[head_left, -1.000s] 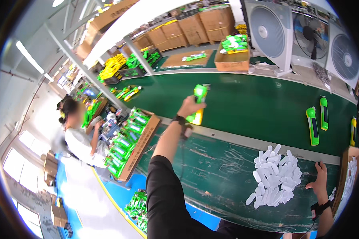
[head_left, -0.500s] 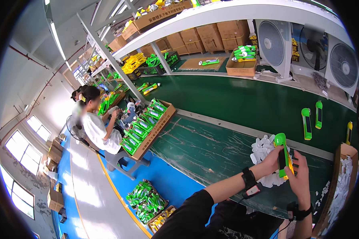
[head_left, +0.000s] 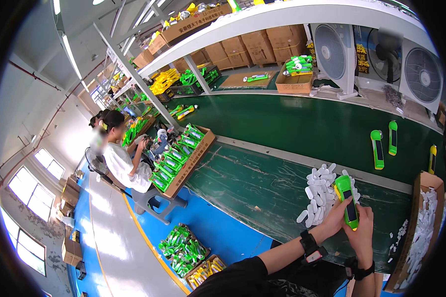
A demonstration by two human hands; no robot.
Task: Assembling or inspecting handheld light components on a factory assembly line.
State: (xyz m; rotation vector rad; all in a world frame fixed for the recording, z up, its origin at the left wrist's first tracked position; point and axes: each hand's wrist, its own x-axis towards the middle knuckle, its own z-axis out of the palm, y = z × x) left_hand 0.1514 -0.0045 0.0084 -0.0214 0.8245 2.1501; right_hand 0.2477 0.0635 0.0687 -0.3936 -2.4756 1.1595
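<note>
Both my hands hold a green-and-yellow torch-shaped device (head_left: 343, 184), its long dark panel facing up and its broad green end pointing away from me. My left hand (head_left: 335, 217) grips its left side, the fingers partly hidden by the device. Around the lower end, my right hand (head_left: 362, 228) is closed from the right. Just beyond and left of them, a loose pile of white oval plastic pieces (head_left: 318, 190) lies on the dark green worktable (head_left: 248, 183), partly behind the device.
A carton (head_left: 437, 184) of white pieces stands at the right edge. Similar green devices (head_left: 377, 151) lie on the green conveyor belt (head_left: 282, 116) beyond a metal rail. To the left, a seated person (head_left: 119, 156) works beside a carton (head_left: 193, 161) of green devices. Filled boxes stand on the floor.
The device has been turned so its dark panel faces up, and drawn slightly toward me. My right hand's raised fingers have closed around its lower end. More of the white pile shows.
</note>
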